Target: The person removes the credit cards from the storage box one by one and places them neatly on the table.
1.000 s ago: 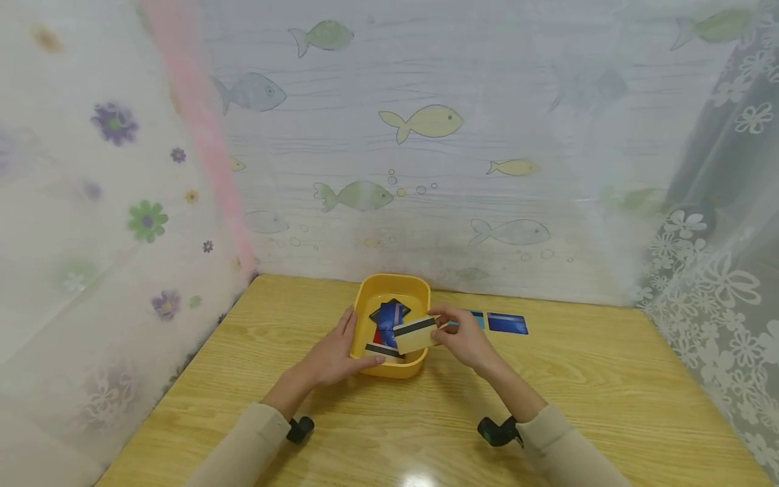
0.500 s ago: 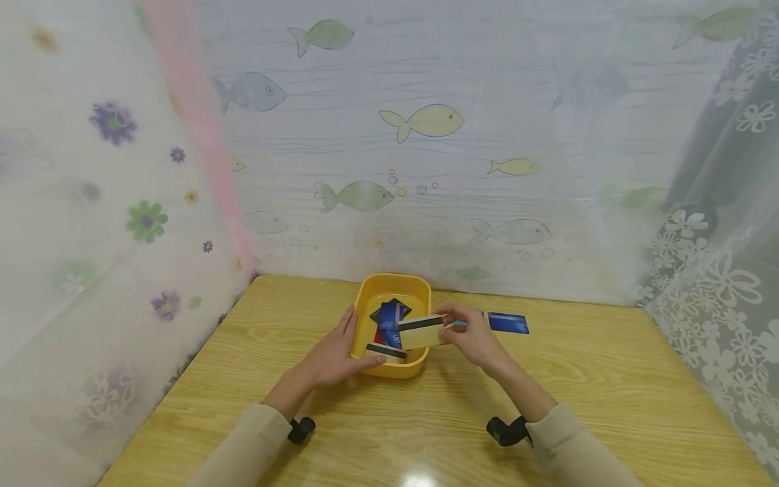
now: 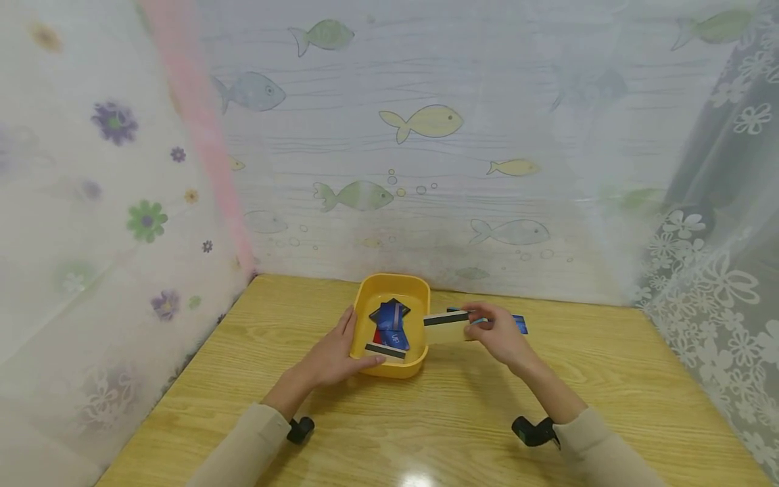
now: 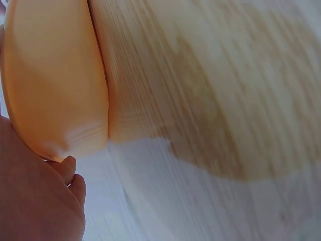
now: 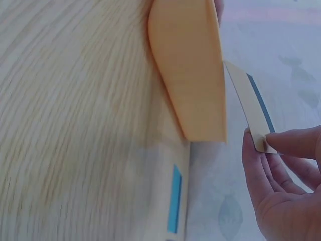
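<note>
My left hand (image 3: 331,353) grips the near left side of a yellow plastic bin (image 3: 420,362), its thumb over the rim. In the left wrist view the fingers (image 4: 67,170) curl at the bin's edge. Inside the bin lie a dark card, blue cards (image 3: 390,316), a bit of red and a pale card with a black stripe (image 3: 385,351). My right hand (image 3: 499,336) pinches a cream card with a black stripe (image 3: 446,327) between thumb and fingers, held just right of the bin's rim. The right wrist view shows this card (image 5: 253,108) raised beside the bin wall.
Behind the right hand, a blue card (image 3: 520,324) lies on the wooden table (image 3: 584,385). A light-blue card (image 5: 174,201) lies near the table's back edge, partly hidden in the head view. A fish-print curtain (image 3: 365,135) hangs close behind the table.
My right hand has moved right with the cream card, from over the bin to beyond its right rim. It now covers more of the cards on the table. The left hand stays still.
</note>
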`<action>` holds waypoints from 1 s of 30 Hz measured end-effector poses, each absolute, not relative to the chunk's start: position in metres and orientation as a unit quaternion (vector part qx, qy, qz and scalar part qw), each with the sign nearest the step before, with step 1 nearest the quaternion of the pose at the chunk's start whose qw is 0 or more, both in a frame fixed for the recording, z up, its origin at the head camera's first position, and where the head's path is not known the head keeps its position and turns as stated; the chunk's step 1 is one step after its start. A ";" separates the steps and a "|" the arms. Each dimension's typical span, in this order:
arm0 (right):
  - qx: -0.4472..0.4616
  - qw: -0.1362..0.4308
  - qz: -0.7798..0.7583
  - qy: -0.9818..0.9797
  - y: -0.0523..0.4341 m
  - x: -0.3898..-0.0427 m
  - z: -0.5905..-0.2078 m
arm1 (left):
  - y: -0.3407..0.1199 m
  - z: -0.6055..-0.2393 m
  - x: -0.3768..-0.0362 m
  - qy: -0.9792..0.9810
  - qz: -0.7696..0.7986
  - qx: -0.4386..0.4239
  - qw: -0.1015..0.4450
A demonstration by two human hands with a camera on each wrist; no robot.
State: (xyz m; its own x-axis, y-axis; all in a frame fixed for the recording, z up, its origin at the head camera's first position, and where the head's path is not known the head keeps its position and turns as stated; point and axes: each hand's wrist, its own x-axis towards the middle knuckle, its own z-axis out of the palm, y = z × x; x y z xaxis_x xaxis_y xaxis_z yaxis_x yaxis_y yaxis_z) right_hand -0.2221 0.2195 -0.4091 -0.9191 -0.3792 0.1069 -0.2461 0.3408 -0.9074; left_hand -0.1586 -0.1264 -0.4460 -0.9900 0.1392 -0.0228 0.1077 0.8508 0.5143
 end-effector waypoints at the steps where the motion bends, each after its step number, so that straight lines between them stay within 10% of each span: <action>1: -0.193 0.059 -0.539 0.818 0.223 -0.223 -0.408 | -0.127 -0.446 -0.159 0.962 0.264 0.063 0.030; 30: -0.154 0.059 -0.504 0.848 0.330 -0.246 -0.416 | -0.128 -0.450 -0.161 0.964 0.258 0.061 0.031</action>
State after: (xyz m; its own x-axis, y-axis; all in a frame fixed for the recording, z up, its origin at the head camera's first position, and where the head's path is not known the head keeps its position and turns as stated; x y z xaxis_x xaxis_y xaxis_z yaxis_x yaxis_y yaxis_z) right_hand -0.2460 0.3299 -0.4164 -0.9459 -0.3196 0.0556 -0.2016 0.4448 -0.8726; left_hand -0.1613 -0.1278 -0.4504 -0.9907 0.1330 -0.0285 0.1010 0.8599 0.5004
